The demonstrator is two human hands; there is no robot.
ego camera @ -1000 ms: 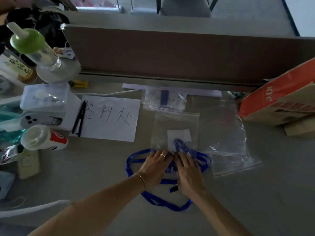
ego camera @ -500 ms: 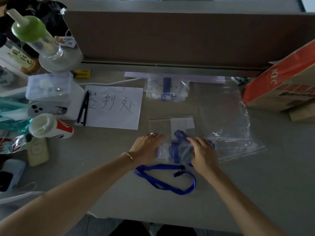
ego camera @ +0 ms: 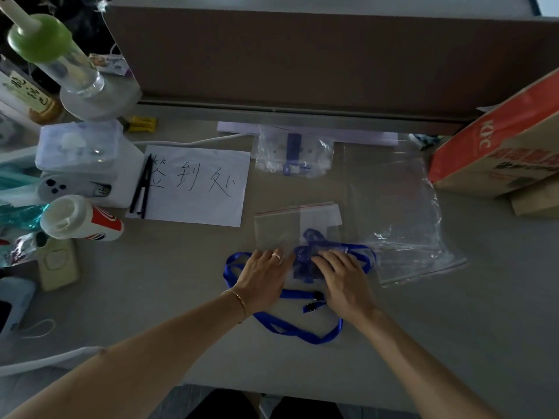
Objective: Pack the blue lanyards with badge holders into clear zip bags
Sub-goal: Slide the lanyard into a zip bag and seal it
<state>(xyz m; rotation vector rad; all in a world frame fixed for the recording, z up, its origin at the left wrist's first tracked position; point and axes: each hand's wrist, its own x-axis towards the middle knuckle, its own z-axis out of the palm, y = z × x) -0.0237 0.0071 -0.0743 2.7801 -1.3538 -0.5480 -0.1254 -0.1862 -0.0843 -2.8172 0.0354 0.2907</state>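
Fingers of our left hand (ego camera: 263,278) and right hand (ego camera: 343,276) lie flat, pressing the clear zip bag (ego camera: 298,234) mid-desk. Half inside, the blue lanyard (ego camera: 298,332) trails toward the near edge: light, floppy, best gathered at its loops. Grey desk (ego camera: 453,343), brown partition (ego camera: 302,58) behind.

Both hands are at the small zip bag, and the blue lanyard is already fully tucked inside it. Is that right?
Not quite. In the head view the left hand and right hand are at the small zip bag, but much of the blue lanyard is outside it, looped on the desk.
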